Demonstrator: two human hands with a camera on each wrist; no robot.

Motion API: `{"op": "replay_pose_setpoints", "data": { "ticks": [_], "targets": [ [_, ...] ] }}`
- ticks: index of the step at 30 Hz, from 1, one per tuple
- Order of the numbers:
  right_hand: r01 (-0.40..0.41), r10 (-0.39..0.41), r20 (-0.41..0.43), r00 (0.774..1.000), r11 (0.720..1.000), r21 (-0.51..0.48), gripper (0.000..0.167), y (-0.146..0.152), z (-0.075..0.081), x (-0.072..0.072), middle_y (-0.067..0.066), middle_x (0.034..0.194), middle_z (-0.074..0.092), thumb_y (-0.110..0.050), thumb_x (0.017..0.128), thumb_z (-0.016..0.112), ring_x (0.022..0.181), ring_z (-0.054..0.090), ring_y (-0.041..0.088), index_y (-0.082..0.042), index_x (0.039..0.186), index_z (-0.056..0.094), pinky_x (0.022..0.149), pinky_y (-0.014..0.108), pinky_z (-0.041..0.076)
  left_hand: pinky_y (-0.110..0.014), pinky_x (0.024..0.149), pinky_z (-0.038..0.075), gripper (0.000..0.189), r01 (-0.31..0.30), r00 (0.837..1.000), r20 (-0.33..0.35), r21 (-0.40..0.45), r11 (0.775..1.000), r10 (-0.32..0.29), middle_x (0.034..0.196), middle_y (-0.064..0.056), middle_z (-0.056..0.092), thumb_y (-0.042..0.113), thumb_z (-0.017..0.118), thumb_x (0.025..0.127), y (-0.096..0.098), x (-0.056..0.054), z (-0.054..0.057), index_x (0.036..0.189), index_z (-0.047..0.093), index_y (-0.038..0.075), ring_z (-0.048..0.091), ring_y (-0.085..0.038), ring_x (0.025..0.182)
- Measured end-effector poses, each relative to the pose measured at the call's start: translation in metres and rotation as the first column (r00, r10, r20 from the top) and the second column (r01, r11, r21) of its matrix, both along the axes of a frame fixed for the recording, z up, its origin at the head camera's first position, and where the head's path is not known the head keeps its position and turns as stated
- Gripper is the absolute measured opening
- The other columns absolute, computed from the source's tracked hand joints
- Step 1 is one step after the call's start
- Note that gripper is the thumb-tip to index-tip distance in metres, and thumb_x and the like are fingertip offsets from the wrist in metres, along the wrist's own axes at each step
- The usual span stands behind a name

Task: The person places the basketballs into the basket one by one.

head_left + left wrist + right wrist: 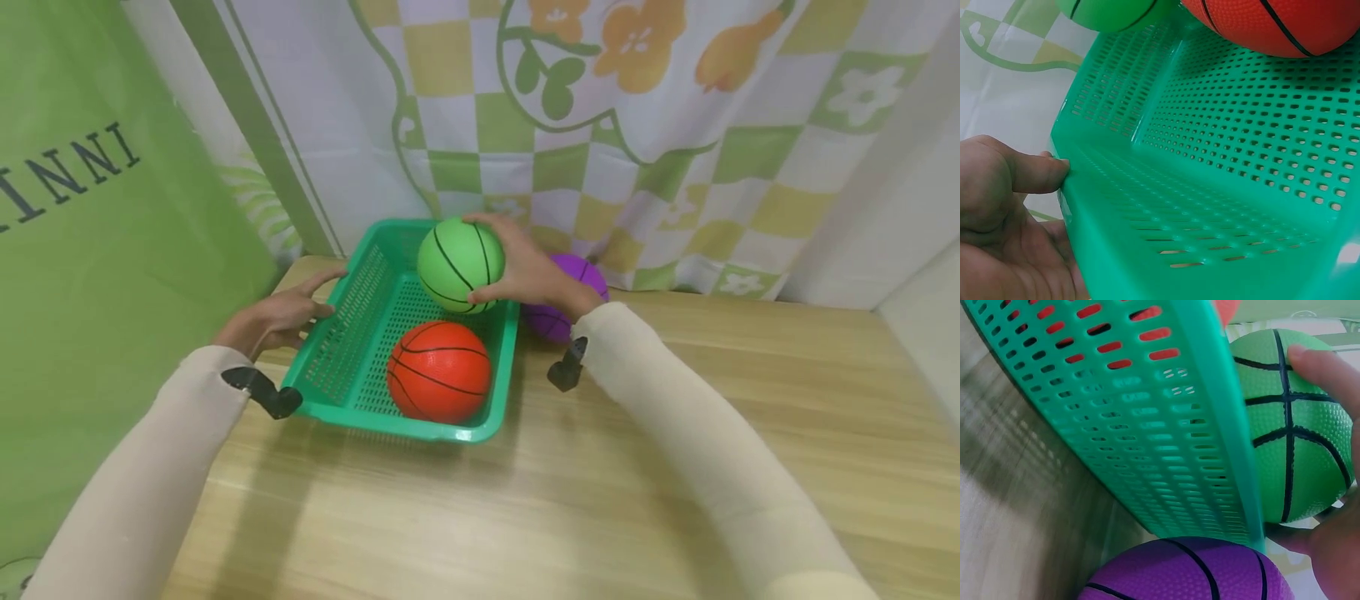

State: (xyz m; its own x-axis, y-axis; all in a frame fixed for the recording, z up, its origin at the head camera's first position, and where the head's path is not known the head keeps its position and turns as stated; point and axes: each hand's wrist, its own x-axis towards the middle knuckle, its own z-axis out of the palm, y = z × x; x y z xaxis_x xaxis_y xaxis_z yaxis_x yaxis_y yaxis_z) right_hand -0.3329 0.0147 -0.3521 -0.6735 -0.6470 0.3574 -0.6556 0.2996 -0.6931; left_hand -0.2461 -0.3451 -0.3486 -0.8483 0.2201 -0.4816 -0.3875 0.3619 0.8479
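Observation:
My right hand [525, 262] grips a small green basketball [453, 267], thumb and fingers spread round its right side. The ball is at the back right of a green plastic basket [510, 367], beside its rim in the right wrist view. A red basketball [438, 371] sits inside the basket at the front right. My left hand [285, 312] holds the basket's left rim; in the left wrist view its thumb [1041, 174] touches the rim while other fingers pass behind the wall. Outside the basket, a purple basketball [551, 321] lies partly under my right wrist.
The basket stands on a wooden table [675, 375]. A checked, flowered curtain [510, 133] hangs behind it. Green cloth with dark letters [90, 333] hangs along the left. A pale wall [926, 308] borders the table at right.

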Motion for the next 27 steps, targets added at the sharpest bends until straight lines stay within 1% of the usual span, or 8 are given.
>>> {"op": "replay_pose_setpoints", "data": {
  "ticks": [4,8,12,14,19,22,24,27],
  "targets": [
    [0.005,-0.004,-0.032,0.999,0.999,0.045,0.106,-0.005,0.000,-0.002,0.015,0.150,0.033,-0.020,0.063,0.096,0.132,0.039,0.030,-0.013,0.152,0.038,0.101,0.053,0.043,-0.052,0.081,0.055,0.072,-0.002,1.000,-0.004,-0.011,1.000,0.002,0.157,-0.036,0.009,0.004,0.030,0.108,0.001,0.001,0.001,0.161,-0.006,0.035,0.035,-0.055,0.133],
    [0.007,-0.003,-0.038,0.999,0.995,0.101,0.104,-0.008,0.000,-0.002,0.016,0.152,0.029,-0.020,0.065,0.096,0.133,0.038,0.033,-0.013,0.151,0.039,0.100,0.054,0.043,-0.051,0.082,0.055,0.072,0.006,1.000,-0.001,-0.008,1.000,-0.006,0.157,-0.036,0.007,0.003,0.031,0.108,0.002,0.000,0.002,0.161,-0.005,0.034,0.035,-0.054,0.133],
    [0.016,-0.005,-0.060,0.998,0.984,0.180,0.104,-0.011,-0.001,-0.001,0.021,0.156,0.021,-0.025,0.065,0.096,0.133,0.037,0.041,-0.021,0.152,0.040,0.098,0.060,0.043,-0.051,0.082,0.055,0.072,0.006,1.000,0.001,-0.013,1.000,-0.006,0.152,-0.037,0.019,0.002,0.031,0.107,0.001,0.000,0.004,0.161,-0.005,0.033,0.043,-0.051,0.127],
    [0.018,0.001,-0.088,0.996,0.976,0.215,0.103,-0.013,-0.003,-0.001,0.023,0.156,0.019,-0.028,0.065,0.096,0.133,0.035,0.044,-0.025,0.152,0.041,0.097,0.062,0.042,-0.050,0.081,0.055,0.072,0.002,1.000,-0.001,-0.025,1.000,-0.002,0.151,-0.037,0.021,0.002,0.031,0.107,-0.001,0.000,0.004,0.161,-0.005,0.033,0.045,-0.049,0.125],
    [0.021,0.025,-0.148,0.989,0.954,0.298,0.099,-0.016,-0.012,0.001,0.021,0.156,0.020,-0.029,0.067,0.094,0.137,0.028,0.040,-0.028,0.152,0.042,0.099,0.061,0.040,-0.047,0.080,0.055,0.072,0.000,1.000,-0.009,-0.032,0.999,-0.001,0.152,-0.037,0.019,0.002,0.030,0.107,-0.001,-0.001,0.003,0.161,-0.004,0.033,0.045,-0.049,0.125],
    [0.012,0.053,-0.173,0.984,0.935,0.355,0.096,-0.018,-0.017,0.003,0.021,0.156,0.020,-0.027,0.069,0.092,0.140,0.025,0.039,-0.029,0.151,0.043,0.100,0.060,0.041,-0.048,0.081,0.055,0.072,-0.007,1.000,-0.003,-0.028,1.000,0.007,0.150,-0.036,0.023,0.002,0.031,0.107,0.001,-0.001,0.002,0.161,-0.004,0.034,0.048,-0.047,0.123],
    [0.008,0.069,-0.191,0.979,0.926,0.377,0.095,-0.020,-0.019,0.004,0.021,0.156,0.021,-0.026,0.069,0.091,0.140,0.026,0.038,-0.028,0.151,0.043,0.100,0.059,0.041,-0.050,0.083,0.055,0.072,-0.016,1.000,0.001,-0.025,1.000,0.016,0.148,-0.034,0.026,0.002,0.031,0.107,0.002,-0.001,0.002,0.161,-0.004,0.034,0.049,-0.045,0.122],
    [0.006,0.081,-0.210,0.974,0.923,0.384,0.095,-0.024,-0.020,0.005,0.021,0.155,0.023,-0.024,0.068,0.092,0.139,0.027,0.038,-0.027,0.150,0.044,0.099,0.057,0.043,-0.051,0.084,0.054,0.072,-0.026,1.000,-0.001,-0.024,0.999,0.026,0.147,-0.034,0.028,0.002,0.031,0.107,0.000,0.000,0.002,0.162,-0.003,0.034,0.050,-0.044,0.121]
  ]
}}
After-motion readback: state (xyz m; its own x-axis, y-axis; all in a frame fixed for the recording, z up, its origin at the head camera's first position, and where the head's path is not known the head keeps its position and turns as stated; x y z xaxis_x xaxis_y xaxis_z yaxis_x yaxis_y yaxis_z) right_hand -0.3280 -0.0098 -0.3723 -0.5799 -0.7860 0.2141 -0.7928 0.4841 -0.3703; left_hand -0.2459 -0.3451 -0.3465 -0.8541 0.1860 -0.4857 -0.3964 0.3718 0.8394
